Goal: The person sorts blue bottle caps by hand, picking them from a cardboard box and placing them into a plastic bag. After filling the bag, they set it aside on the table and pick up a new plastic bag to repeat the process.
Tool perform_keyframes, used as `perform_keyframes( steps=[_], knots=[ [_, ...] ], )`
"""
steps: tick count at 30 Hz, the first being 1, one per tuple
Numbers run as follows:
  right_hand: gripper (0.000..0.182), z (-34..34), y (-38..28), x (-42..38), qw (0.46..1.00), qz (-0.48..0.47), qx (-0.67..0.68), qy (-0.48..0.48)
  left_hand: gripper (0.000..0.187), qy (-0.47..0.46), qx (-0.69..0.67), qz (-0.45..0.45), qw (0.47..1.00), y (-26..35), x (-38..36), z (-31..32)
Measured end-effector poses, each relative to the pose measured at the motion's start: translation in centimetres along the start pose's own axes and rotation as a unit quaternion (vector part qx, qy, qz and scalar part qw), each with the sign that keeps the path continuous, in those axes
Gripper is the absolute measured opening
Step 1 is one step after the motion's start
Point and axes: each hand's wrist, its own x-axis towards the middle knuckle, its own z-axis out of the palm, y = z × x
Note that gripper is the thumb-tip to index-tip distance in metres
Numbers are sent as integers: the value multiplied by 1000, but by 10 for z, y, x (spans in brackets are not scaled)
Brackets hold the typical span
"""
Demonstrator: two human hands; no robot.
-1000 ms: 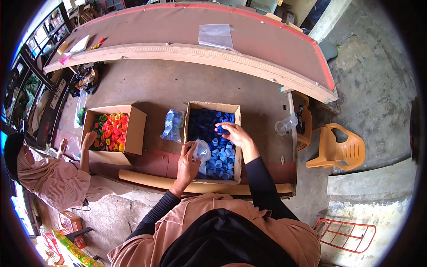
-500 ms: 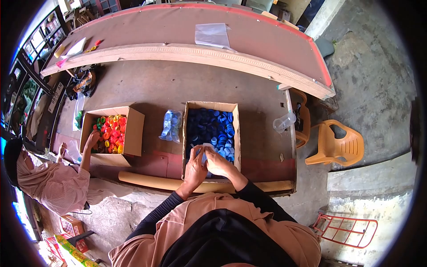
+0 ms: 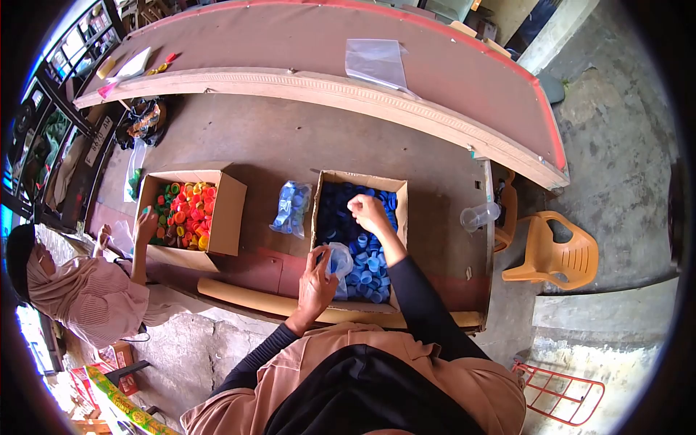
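Observation:
A cardboard box (image 3: 402, 250) full of blue bottle caps (image 3: 373, 272) stands before me on the table; darker caps lie toward its far end, lighter ones nearer. At the box's near left side, my left hand (image 3: 317, 283) is closed on a clear plastic bag (image 3: 339, 259), whose mouth gapes over the caps. My right hand (image 3: 370, 212) is above the dark caps with its fingers curled together; whatever they hold, if anything, is hidden. Left of the box lies a filled clear bag of blue caps (image 3: 292, 209).
At left, a co-worker (image 3: 98, 290) reaches to a box (image 3: 230, 214) of red, orange and green caps. A cardboard tube (image 3: 254, 296) lies along the near edge. A clear cup (image 3: 480, 216) lies at right, and a flat plastic bag (image 3: 377, 61) on the raised far table.
My hands have come apart: the right moved away over the far caps, while the left stayed near with the plastic bag, now gaping. The view has shifted slightly.

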Motion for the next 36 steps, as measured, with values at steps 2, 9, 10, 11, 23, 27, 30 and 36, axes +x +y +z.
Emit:
perform_keyframes(
  steps=[2, 9, 10, 11, 23, 27, 30, 36],
  knots=[
    [21, 36, 17, 27, 993, -47, -83, 72, 62, -3, -4, -15, 1000, -1, 0, 0],
    [27, 65, 34, 38, 988, -73, -93, 102, 62, -1, -3, -22, 1000, -5, -2, -2],
    [25, 64, 42, 41, 992, -54, -72, 93, 62, 0, -3, -21, 1000, -7, -1, 0],
    [24, 61, 51, 43, 994, -34, -50, 86, 62, 1, -2, -20, 1000, -8, -1, 1],
    [30, 63, 34, 28, 991, -74, -101, 34, 62, -2, 13, 14, 1000, -7, -9, 1],
    [45, 76, 49, 38, 992, -81, -88, 47, 58, 7, 27, 19, 999, -5, -13, -4],
    [45, 34, 19, 20, 998, 31, 43, -18, 58, 10, 21, 7, 1000, -2, -14, -5],
    [36, -23, -4, -38, 963, -6, 263, -58, 59, 14, 12, 24, 1000, 1, -2, 5]
  ],
)
